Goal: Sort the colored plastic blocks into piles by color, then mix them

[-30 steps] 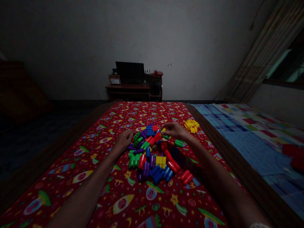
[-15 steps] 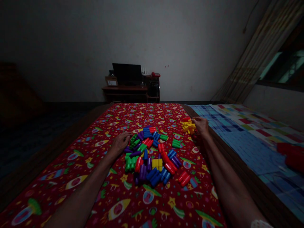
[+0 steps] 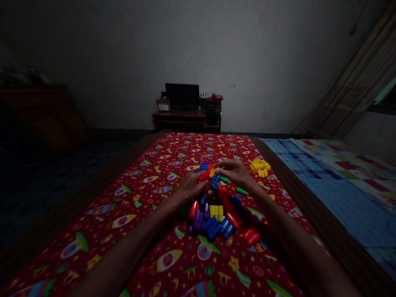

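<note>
I have the left hand [image 3: 191, 185] gripping a red block [image 3: 204, 176], the right hand [image 3: 232, 171] pinching a yellow block [image 3: 214, 171] beside it, amid loose blocks [image 3: 214, 229] on the red cloth [image 3: 182, 255] — light, stiff, slick plastic, I'd judge — best held by the sides.

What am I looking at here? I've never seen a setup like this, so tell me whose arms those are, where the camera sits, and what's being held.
There is no machine: these are a person's own bare hands, seen by a camera worn on the head, looking forward and down. A red patterned cloth covers the surface. On it lie plastic blocks in several colors, with a separate heap of yellow blocks off to the right. The left hand holds a red piece, and the right hand pinches a yellow piece right beside it. Whether those two are joined is too small to tell.
</note>
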Demonstrator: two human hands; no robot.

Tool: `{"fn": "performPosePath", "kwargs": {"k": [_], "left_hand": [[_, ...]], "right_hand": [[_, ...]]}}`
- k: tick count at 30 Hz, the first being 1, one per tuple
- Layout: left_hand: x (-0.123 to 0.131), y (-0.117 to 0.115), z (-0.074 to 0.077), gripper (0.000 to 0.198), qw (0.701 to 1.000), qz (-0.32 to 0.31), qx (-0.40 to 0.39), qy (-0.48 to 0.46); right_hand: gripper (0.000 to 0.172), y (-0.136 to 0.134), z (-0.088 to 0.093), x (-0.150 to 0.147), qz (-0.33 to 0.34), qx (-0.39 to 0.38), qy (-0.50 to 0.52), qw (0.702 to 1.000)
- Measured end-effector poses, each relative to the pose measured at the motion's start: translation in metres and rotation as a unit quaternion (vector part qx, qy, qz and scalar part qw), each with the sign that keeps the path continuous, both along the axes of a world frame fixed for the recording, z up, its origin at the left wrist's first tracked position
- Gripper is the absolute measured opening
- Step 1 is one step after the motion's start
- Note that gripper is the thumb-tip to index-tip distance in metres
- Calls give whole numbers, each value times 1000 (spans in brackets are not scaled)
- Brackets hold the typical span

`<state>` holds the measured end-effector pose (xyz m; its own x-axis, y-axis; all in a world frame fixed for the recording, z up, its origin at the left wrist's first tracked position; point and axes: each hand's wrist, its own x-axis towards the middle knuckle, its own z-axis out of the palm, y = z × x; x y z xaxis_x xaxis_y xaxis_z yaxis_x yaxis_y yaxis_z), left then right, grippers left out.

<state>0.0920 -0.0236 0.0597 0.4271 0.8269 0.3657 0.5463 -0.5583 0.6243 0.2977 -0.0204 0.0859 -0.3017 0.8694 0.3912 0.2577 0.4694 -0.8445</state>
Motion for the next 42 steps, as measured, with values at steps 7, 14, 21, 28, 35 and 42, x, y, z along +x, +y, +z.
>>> {"fn": "performPosePath", "kwargs": {"k": [7,14,21,28,35,42], "left_hand": [[-9,6,-5,26,997,72,19,24],[-29,32,-20,20,992,59,84,79],[-32,41,-28,29,994,59,67,63],[-44,42,-19,43,993,95,71,6],[-78,57,-55,47,969,240,38,-47],[-82,67,-66,37,975,215,47,-20]], "right_hand": [[24,23,1,33,-133,2,44,990],[32,50,-18,128,-364,5,-12,931],[29,47,-44,156,-459,-5,-246,854],[28,43,-34,141,-486,-18,-316,815],[27,35,-9,78,-356,110,-298,879],[17,5,-11,-5,-8,77,-313,947]]}}
